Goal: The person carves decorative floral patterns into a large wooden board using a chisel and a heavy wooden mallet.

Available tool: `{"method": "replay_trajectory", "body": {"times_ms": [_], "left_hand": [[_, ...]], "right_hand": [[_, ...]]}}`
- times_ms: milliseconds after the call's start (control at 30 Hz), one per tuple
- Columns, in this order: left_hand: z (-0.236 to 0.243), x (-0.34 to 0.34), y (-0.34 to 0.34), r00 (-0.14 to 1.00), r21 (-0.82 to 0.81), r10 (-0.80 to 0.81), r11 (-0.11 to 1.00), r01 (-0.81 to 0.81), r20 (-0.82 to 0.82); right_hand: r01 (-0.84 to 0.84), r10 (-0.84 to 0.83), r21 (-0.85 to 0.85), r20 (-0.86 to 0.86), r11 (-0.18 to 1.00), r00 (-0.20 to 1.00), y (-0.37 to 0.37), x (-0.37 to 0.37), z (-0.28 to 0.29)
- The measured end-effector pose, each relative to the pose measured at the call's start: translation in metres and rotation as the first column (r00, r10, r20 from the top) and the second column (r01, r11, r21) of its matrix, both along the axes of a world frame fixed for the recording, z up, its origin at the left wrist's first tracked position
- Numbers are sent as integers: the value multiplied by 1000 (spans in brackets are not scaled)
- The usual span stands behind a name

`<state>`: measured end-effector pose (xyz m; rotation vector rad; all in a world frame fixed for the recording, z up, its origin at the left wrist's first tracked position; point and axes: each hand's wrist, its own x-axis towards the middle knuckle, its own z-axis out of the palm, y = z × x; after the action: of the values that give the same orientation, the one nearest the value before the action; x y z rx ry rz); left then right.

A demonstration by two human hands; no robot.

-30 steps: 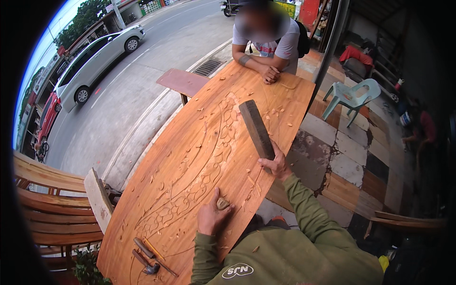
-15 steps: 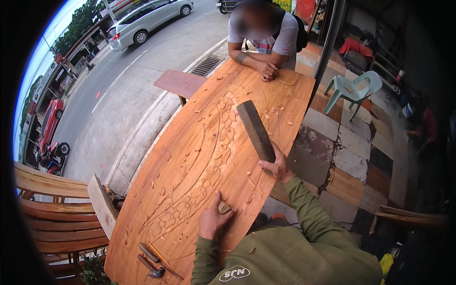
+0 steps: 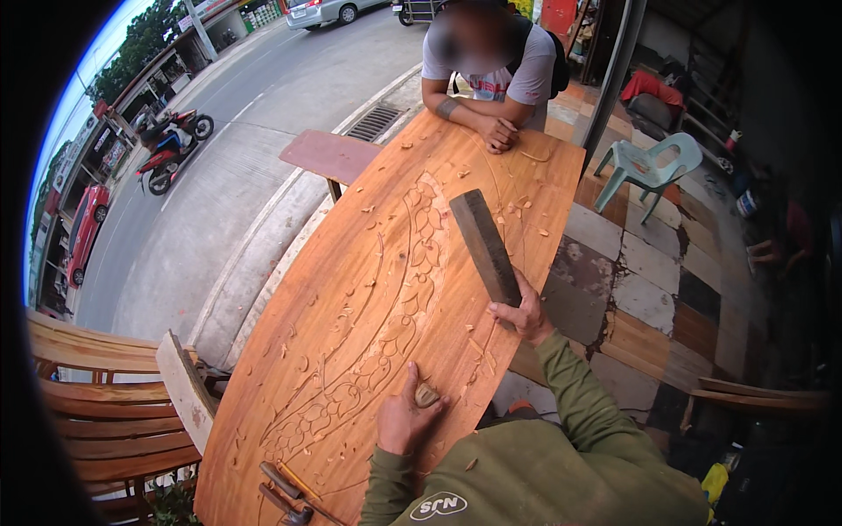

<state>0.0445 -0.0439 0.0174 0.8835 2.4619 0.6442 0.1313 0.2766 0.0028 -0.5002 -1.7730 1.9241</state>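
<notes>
A broad wooden panel (image 3: 351, 263) lies before me, with a band of leaf and vine carving (image 3: 386, 337) running along it and shavings scattered over it. My right hand (image 3: 526, 316) grips the near end of a long dark wooden bar (image 3: 485, 245), held tilted above the panel. My left hand (image 3: 406, 419) is closed round a tool low over the carving. Only its rounded wooden handle end (image 3: 425, 394) shows, so its working tip is hidden. Several hand tools, among them a wooden-handled one (image 3: 279, 479), lie at the panel's near left.
Across the far end a person (image 3: 491, 79) leans with folded forearms on the panel. A pale green plastic chair (image 3: 649, 167) stands on the tiled floor at right. Slatted wooden furniture (image 3: 123, 421) is at left; beyond lies a road with a motorcycle (image 3: 175, 145).
Both hands keep their holds, appearing slightly farther right as the view shifts. The van has moved right toward the top edge, and the motorcycle has come up along the road.
</notes>
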Motion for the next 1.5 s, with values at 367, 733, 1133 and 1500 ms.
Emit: {"method": "replay_trajectory", "body": {"times_ms": [367, 733, 1133, 1500], "left_hand": [[15, 0, 1, 1000, 2, -6, 1000, 6, 22], [8, -5, -2, 999, -16, -28, 999, 28, 17], [0, -4, -4, 999, 51, -38, 998, 37, 4], [6, -10, -6, 998, 151, -30, 988, 22, 54]], "right_hand": [[-18, 17, 10, 36, 1000, 999, 1, 0, -3], [6, -6, -54, -4, 999, 1000, -3, -4, -5], [-6, 6, -38, 2, 999, 1000, -6, -2, 1], [3, -2, 60, -8, 998, 1000, -4, -11, 0]]}}
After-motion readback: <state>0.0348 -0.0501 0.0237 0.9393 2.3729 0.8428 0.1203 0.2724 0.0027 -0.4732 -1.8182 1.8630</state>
